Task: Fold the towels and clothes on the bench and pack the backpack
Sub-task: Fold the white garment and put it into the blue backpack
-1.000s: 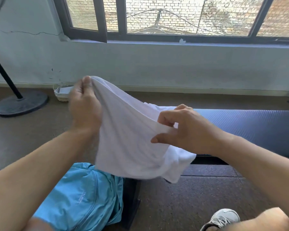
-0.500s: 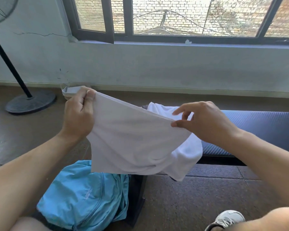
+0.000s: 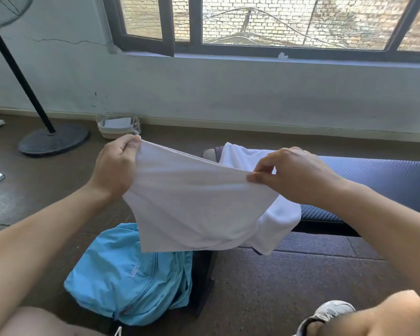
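A gym-like room: padded bench (image 3: 374, 180), rubber-tiled floor (image 3: 301, 287), standing fan (image 3: 51, 139).

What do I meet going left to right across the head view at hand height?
fan base → left hand → white cloth → right hand → dark bench

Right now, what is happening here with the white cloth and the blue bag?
A person is holding a white garment in the air with both hands. The left hand grips one end of its top edge, and the right hand pinches the other end, so the edge is stretched between them. The cloth hangs over the end of a dark bench. A light blue backpack lies on the floor below. The garment is not yet folded.
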